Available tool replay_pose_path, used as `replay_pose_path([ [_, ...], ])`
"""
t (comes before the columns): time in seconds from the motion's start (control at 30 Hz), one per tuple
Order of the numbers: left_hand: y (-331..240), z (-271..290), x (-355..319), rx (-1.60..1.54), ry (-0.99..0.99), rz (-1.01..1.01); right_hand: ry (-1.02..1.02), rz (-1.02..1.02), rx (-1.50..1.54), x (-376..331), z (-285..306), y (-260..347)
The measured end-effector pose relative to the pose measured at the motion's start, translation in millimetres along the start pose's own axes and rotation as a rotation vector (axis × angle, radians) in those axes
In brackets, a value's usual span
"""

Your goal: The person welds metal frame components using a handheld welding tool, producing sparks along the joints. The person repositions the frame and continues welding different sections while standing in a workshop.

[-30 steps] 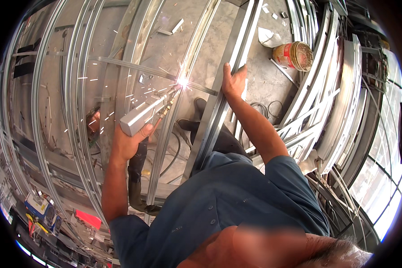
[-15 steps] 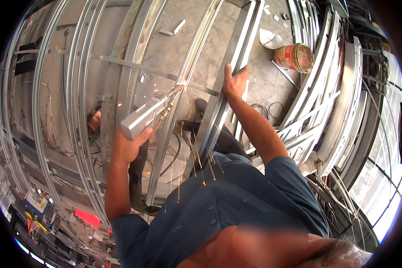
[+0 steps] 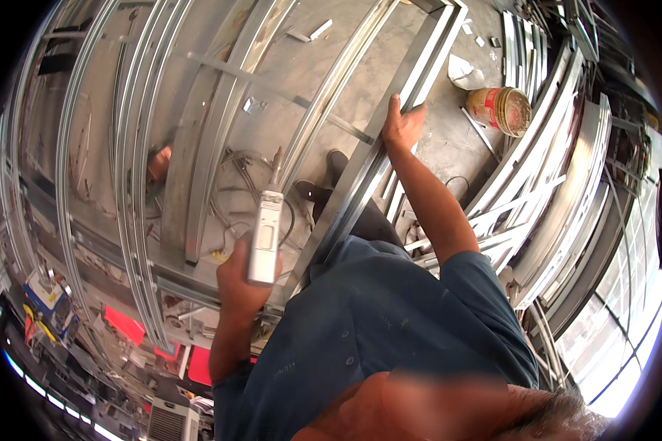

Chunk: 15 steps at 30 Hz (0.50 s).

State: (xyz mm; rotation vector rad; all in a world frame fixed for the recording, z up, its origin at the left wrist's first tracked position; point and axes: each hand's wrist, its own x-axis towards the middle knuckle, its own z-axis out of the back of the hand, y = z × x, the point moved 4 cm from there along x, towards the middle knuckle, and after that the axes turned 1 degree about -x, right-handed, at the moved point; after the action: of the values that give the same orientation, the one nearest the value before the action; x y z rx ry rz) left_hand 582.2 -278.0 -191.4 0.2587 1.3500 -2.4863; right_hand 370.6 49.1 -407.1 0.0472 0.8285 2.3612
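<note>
A boxy silver handheld welding gun (image 3: 266, 229) with a long thin nozzle is in my left hand (image 3: 235, 285), whose closed fingers are partly blurred. The gun's tip points up and away, beside a long metal stud (image 3: 320, 95) of the frame, apart from it. My right hand (image 3: 402, 126) grips a wide metal channel (image 3: 360, 165) on the right side of the frame, thumb up along it and fingers over the far edge. A thin cross strip (image 3: 287, 99) runs between the studs.
A stained bucket (image 3: 504, 110) lies on its side at the right, next to piled metal profiles (image 3: 548, 140). Cables (image 3: 246, 165) lie on the floor beneath the frame. My shoes (image 3: 337, 165) show between the studs. A blue and white box (image 3: 45, 294) is at the far left.
The welding gun has moved away from the joint of stud and strip, back toward my body, and turned more upright. The sparks are gone. My right hand keeps its hold on the channel.
</note>
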Motion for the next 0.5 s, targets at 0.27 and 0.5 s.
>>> replay_pose_path([
  [0.27,21.9,-50.8,-35.8,0.383,0.009,-0.186,-0.081,0.034,-0.016,8.8,-12.9,-21.6],
  [0.5,17.8,-57.2,-33.7,0.479,-0.003,-0.191,-0.055,0.042,0.027,4.1,-4.2,-13.4],
])
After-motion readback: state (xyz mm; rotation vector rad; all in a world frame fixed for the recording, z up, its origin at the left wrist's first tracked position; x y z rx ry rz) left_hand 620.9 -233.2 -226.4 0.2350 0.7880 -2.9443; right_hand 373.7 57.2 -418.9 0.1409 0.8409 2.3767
